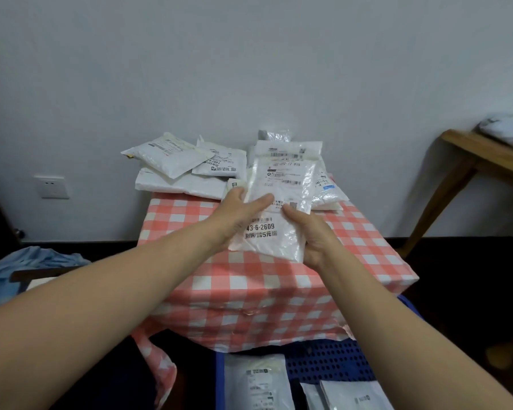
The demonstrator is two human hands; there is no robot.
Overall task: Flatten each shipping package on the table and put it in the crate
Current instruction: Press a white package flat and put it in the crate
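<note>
Both hands hold a white glossy plastic shipping package (274,235) above the pink-and-white checked table (249,291). The left hand (237,214) and right hand (311,232) curl their fingers round its side edges. A blue perforated plastic crate (332,362) sits below the table's near edge. More white packages (184,173) are piled at its far edge.

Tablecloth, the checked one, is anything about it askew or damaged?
Yes. The checked tablecloth hangs unevenly: its front left corner droops well below the rest of the hem, and a small pucker, perhaps a tear, shows on the front drape.
</note>
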